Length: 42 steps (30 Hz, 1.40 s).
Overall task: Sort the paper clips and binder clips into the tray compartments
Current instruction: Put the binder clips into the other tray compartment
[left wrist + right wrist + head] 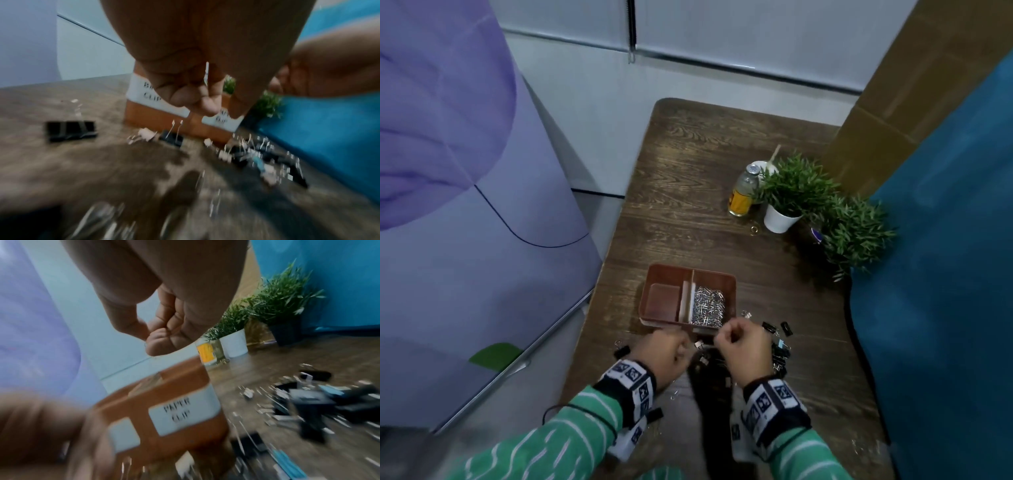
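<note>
A brown two-compartment tray (688,269) stands on the wooden table. Its right compartment, labelled PAPER CLIP (183,412), is full of silver paper clips (709,305); the left compartment is bare. Both hands hover as fists at the tray's front edge. My left hand (674,346) (193,97) grips a silver paper clip (206,73) that pokes out between its curled fingers. My right hand (732,334) (156,337) pinches thumb to forefinger, with a thin wire faintly showing there. A pile of black binder clips (779,353) (308,402) lies right of the hands. One binder clip (622,351) (71,130) lies apart on the left.
Behind the tray at the right stand a yellow-labelled bottle (744,192), a plant in a white pot (780,216) and a second plant (856,233). Blue cloth (945,274) borders the table's right side. A purple cabinet (465,205) stands beyond the left edge.
</note>
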Each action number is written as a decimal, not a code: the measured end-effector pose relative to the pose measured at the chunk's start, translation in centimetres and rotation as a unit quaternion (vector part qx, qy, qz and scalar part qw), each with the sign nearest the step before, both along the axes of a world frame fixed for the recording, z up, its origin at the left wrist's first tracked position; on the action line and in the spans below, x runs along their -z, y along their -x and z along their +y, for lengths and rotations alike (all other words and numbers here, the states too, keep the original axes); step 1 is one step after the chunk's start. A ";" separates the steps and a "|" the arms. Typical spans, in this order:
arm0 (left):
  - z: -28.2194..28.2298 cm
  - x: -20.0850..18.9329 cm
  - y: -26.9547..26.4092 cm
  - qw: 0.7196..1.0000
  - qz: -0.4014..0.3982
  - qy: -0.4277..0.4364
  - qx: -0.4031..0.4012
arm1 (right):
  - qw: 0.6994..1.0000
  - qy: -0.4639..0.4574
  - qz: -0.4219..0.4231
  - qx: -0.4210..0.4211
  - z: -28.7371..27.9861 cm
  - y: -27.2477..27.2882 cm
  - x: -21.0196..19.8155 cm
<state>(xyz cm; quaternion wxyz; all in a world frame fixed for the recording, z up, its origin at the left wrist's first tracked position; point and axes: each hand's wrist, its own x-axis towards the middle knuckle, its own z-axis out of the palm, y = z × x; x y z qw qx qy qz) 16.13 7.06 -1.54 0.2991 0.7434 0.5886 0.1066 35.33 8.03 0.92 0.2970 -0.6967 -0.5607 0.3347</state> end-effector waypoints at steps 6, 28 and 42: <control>-4.1 2.3 -1.1 0.969 0.208 0.125 0.053 | 0.999 0.005 0.025 0.040 6.0 0.1 0.1; -4.5 3.3 -4.0 0.939 0.316 0.129 0.035 | 0.948 0.168 -0.064 -0.262 -3.7 -0.3 7.8; -0.9 -3.2 0.1 0.997 -0.006 0.019 -0.070 | 0.907 0.076 -0.257 -0.324 -5.4 3.5 7.1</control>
